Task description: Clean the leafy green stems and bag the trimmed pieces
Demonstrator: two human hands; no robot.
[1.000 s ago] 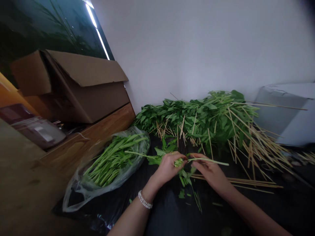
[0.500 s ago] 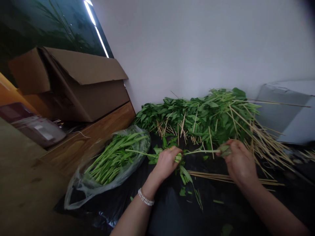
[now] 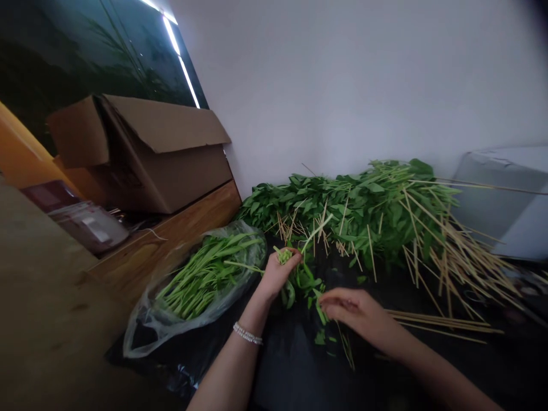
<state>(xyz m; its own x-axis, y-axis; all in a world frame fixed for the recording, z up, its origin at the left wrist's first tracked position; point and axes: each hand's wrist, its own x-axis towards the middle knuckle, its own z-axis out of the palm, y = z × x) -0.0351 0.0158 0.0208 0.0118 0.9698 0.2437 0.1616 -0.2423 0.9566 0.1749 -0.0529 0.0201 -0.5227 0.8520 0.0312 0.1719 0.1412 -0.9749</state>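
Note:
My left hand (image 3: pixel 277 273) is closed around a small bunch of cut green stems (image 3: pixel 284 256), with one pale stem (image 3: pixel 315 234) sticking up to the right past the thumb. Leaves hang below that fist. My right hand (image 3: pixel 349 305) is lower and to the right, its fingers bent together beside loose leafy scraps (image 3: pixel 317 311) on the black plastic sheet (image 3: pixel 291 365); whatever is between its fingertips is hidden. Close to my left hand, a clear plastic bag (image 3: pixel 148 337) holds many long leafy green stems (image 3: pixel 201 279).
Along the white wall (image 3: pixel 342 85) lies a heap of leafy greens (image 3: pixel 355 200) with thin sticks (image 3: pixel 475 262) spread at its right. More sticks (image 3: pixel 445 322) lie near my right forearm. A cardboard box (image 3: pixel 180 171) stands at the left, and a white box (image 3: pixel 505 200) at the right.
My right hand has come left and down from the far end of the pale stem to the scraps. The stem now points upward, and my left hand has turned, showing cut stem ends.

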